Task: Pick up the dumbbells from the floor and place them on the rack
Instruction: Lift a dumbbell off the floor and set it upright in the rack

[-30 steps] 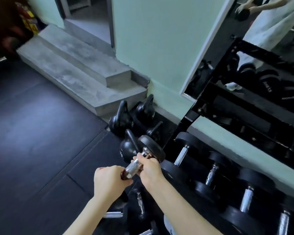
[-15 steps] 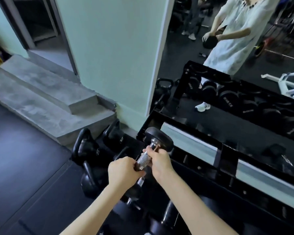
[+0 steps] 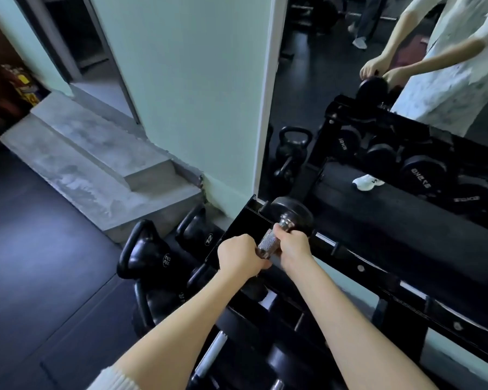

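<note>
Dumbbell (image 3: 282,229) is up at the rack (image 3: 358,266) now, lifted from low beside the kettlebells a second ago. Left hand (image 3: 241,256) and right hand (image 3: 292,244) are both wrapped tight round its knurled handle, far head hanging over the rack's top left corner. Judging by that, set-down comes next.

Black dumbbell (image 3: 290,213) with knurled silver handle, black rack (image 3: 378,271), pale green wall (image 3: 195,88).

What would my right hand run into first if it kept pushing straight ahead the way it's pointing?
Probably the dumbbell's own far head, just beyond the right hand. Past that, the rack's top tier, then the mirror; depth is unclear.
</note>
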Demonstrator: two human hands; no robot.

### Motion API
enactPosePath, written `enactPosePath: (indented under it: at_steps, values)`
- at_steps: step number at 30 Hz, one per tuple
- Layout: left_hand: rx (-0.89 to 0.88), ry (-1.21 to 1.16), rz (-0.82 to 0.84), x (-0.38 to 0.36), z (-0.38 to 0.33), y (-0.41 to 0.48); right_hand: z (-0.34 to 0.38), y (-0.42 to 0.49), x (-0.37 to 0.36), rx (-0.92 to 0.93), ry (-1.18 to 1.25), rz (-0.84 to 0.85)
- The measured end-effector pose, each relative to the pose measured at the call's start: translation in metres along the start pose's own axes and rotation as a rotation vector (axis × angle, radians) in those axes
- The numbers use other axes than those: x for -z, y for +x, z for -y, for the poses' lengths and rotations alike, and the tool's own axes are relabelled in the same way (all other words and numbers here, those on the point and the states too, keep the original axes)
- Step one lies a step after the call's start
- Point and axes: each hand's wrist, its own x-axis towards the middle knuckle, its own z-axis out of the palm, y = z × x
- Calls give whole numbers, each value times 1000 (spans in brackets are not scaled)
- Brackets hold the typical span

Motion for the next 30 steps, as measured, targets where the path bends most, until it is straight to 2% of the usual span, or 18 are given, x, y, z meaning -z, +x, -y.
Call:
enactPosePath:
  at_steps: [10, 16, 25, 30]
  values:
    - [60, -4, 69, -33, 0, 28, -13, 41, 3, -20, -142, -39]
    - [55, -25, 30, -45, 3, 30, -20, 50, 6, -2, -160, -44]
    - [63, -76, 56, -43, 7, 31, -25, 49, 5, -15, -106, -15]
    - [58, -147, 28, -40, 11, 20, -27, 37, 8, 11, -185, -4]
